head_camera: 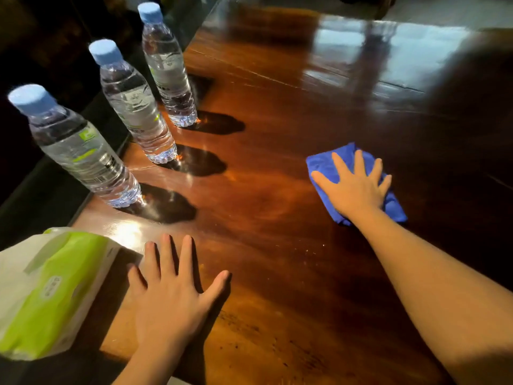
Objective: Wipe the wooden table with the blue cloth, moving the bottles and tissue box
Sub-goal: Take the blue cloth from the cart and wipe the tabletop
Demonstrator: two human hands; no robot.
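Note:
My right hand (356, 187) lies flat, fingers spread, pressing the crumpled blue cloth (324, 163) onto the glossy wooden table (272, 168) at mid-right. My left hand (169, 295) rests flat and empty on the table near its front left, fingers apart, just right of the green-and-white tissue pack (52, 293). Three clear water bottles with light blue caps stand in a row along the left edge: a near bottle (80, 154), a middle bottle (136, 109) and a far bottle (166, 70).
The table's left edge runs just behind the bottles, with a dark drop beyond. The tissue pack overhangs the front left corner. The far half of the table shines with window reflections (374, 48). A dark blurred shape (483, 70) covers the upper right.

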